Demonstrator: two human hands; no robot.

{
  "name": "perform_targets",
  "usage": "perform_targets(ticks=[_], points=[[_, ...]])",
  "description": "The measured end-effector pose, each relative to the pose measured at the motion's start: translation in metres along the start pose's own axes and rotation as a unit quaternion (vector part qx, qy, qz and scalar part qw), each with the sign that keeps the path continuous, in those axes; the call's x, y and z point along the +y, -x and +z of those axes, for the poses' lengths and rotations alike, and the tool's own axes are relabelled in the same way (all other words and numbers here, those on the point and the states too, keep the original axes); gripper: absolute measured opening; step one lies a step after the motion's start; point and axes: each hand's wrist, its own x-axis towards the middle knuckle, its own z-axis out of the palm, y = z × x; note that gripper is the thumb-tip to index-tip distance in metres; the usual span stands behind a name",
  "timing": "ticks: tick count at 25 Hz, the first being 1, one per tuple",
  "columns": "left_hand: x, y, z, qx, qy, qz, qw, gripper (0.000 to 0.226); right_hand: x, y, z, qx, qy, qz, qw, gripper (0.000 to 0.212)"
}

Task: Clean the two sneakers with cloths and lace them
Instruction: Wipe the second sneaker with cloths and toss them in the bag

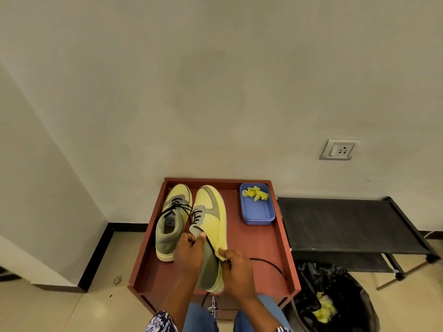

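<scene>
the left hand (189, 254) pinches the tongue of the right sneaker (212, 233), tilted at the middle of the red-brown table (261, 255). the right hand (236, 267) pinches its black lace (266, 262) at the near collar. the yellow-and-grey left sneaker (173, 221) sits flat just left, laced.

A corner of a home, by the look of it an entry or utility spot.
Plain cream plastered walls (215, 80) meet beige floor tiles (72, 307) at a black skirting band (96, 255); a white wall socket plate (339, 149), a black fabric-shelved shoe rack (347, 224) and a black plastic rubbish bag (335, 298) flank a small reddish-brown wooden counter (259, 248).
</scene>
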Motion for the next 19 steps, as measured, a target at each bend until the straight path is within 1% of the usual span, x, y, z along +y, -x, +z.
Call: perform_targets(ticks=[2, 6, 10, 14, 19], points=[[0.0, 0.002, 0.003, -0.006, -0.001, -0.004, 1.0, 0.041, 0.0, -0.003, -0.001, 0.017, -0.004, 0.011, 1.0, 0.029], [0.005, 0.005, 0.008, -0.025, -0.015, 0.024, 0.999, 0.041, -0.002, -0.023, -0.007, 0.054, -0.012, 0.024, 0.998, 0.027], [0.008, 0.004, 0.007, -0.073, -0.057, 0.081, 0.992, 0.044, -0.003, -0.047, -0.012, 0.086, -0.022, 0.049, 0.995, 0.026], [0.003, -0.005, -0.001, -0.141, -0.131, 0.168, 0.967, 0.044, 0.003, -0.076, -0.022, 0.133, -0.024, 0.093, 0.986, 0.024], [-0.009, -0.018, -0.007, -0.201, -0.242, 0.23, 0.921, 0.043, 0.02, -0.083, -0.031, 0.105, -0.013, 0.159, 0.982, 0.026]])
